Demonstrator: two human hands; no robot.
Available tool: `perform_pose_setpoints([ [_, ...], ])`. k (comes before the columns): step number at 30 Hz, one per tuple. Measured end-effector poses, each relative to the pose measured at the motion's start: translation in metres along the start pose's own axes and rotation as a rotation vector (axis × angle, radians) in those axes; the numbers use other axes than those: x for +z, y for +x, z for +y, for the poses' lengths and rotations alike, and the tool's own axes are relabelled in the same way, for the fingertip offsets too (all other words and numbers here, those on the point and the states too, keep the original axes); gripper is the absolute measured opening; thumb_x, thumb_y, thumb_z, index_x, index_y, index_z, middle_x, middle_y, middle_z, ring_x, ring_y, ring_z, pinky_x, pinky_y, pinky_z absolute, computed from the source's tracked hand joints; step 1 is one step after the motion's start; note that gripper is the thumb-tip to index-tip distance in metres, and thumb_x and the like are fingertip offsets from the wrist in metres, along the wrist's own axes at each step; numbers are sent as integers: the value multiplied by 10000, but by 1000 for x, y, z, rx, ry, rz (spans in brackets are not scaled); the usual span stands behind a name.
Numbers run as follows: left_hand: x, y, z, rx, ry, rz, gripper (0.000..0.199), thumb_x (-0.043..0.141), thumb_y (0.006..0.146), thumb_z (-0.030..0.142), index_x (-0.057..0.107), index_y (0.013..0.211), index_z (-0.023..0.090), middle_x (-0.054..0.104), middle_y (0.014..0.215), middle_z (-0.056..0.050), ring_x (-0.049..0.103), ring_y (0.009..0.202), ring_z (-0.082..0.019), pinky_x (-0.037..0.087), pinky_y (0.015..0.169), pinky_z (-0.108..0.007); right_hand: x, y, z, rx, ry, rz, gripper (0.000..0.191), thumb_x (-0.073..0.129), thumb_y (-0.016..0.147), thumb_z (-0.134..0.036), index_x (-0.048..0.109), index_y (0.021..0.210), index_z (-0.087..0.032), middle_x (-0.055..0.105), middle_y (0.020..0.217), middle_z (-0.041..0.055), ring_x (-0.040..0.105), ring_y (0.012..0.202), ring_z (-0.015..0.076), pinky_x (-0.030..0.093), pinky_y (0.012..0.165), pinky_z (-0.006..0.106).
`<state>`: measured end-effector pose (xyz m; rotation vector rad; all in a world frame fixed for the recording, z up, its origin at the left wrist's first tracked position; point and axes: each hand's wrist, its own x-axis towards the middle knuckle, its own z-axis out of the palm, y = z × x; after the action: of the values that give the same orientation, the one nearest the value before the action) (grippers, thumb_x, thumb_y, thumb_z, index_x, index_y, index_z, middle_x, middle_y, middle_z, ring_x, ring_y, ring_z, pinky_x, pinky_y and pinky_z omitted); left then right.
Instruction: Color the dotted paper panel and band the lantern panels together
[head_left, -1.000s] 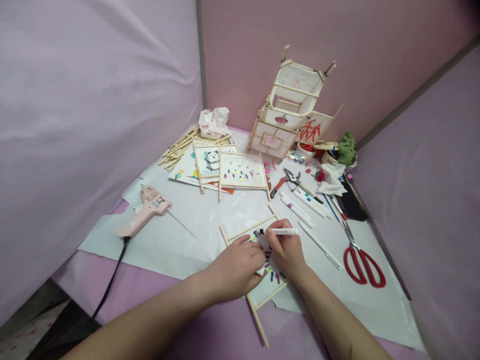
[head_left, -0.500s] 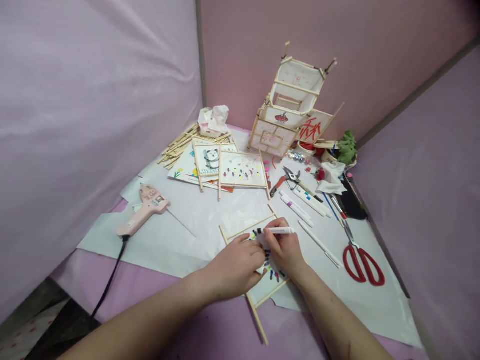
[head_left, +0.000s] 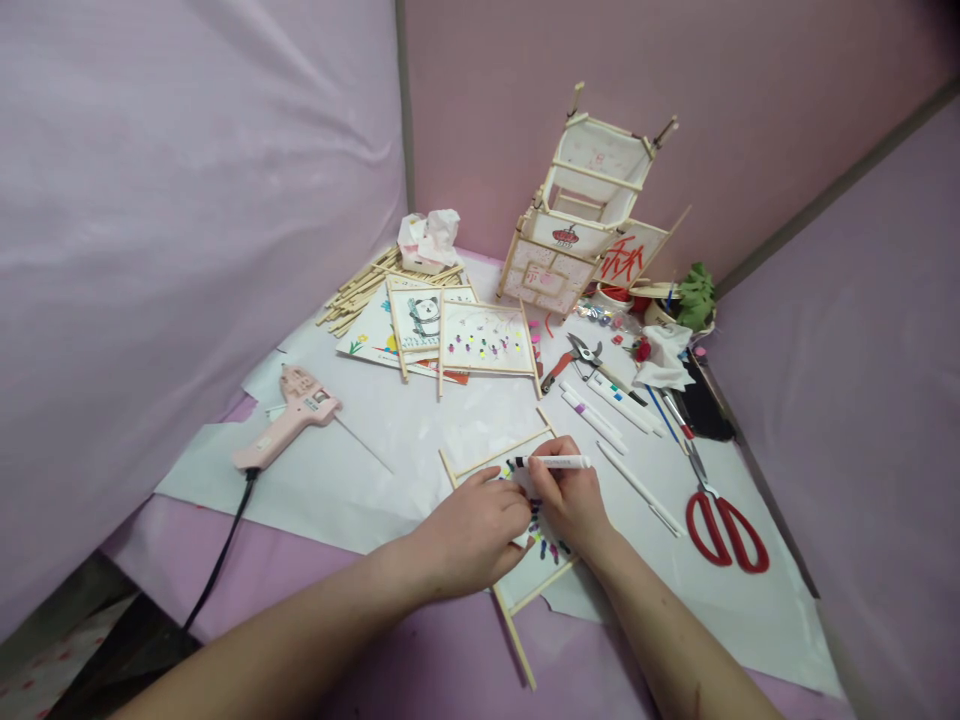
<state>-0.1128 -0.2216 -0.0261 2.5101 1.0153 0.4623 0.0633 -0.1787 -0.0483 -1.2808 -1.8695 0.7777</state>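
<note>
A white panel in a wooden stick frame (head_left: 512, 620) lies at the table's front, with coloured marks on its surface. My right hand (head_left: 571, 495) is closed on a white marker (head_left: 562, 462), whose dark end points left at the panel's upper part. Resting on the panel, my left hand (head_left: 480, 522) has its fingers bent and slightly apart, close to my right hand. Its fingertips and part of the marks are hidden. Short strokes of purple, black, green and yellow show between and below the hands.
A pink glue gun (head_left: 296, 418) lies left. Framed drawings (head_left: 487, 340) and wooden sticks (head_left: 360, 290) lie behind. A stick tower (head_left: 555, 265) stands at the back. Pliers (head_left: 574, 358), capped markers (head_left: 594, 415) and red-handled scissors (head_left: 726, 530) are to the right.
</note>
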Motion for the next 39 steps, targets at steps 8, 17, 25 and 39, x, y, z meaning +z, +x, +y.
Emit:
perform_pose_setpoints([
  [8, 1, 0, 1, -5, 4, 8, 98, 536, 863, 259, 595, 893, 187, 662, 975, -56, 590, 1013, -211, 365, 1005, -396, 2, 0, 2, -6, -27, 34, 161, 521, 901, -331, 500, 807, -203, 520, 702, -22, 509, 623, 130, 388, 582, 256],
  [17, -1, 1, 1, 3, -6, 0, 91, 540, 859, 250, 599, 887, 185, 667, 967, -55, 594, 1005, -207, 367, 1002, -391, 0, -1, -1, -33, -1, 56, 151, 522, 902, -315, 506, 804, -201, 514, 718, -22, 499, 617, 122, 393, 582, 254],
  [25, 0, 0, 1, -8, 1, 7, 88, 548, 855, 257, 596, 875, 185, 662, 971, -57, 587, 1017, -213, 367, 1002, -397, 2, -1, 2, -24, -20, 38, 146, 531, 901, -322, 505, 816, -205, 521, 725, -21, 511, 643, 128, 395, 605, 262],
  [39, 1, 0, 0, 1, 5, 9, 73, 558, 845, 249, 593, 861, 186, 661, 977, -58, 584, 1027, -214, 365, 1012, -405, 1, -1, 1, -59, -33, 46, 132, 532, 898, -300, 516, 809, -204, 527, 725, -19, 520, 641, 129, 407, 598, 264],
])
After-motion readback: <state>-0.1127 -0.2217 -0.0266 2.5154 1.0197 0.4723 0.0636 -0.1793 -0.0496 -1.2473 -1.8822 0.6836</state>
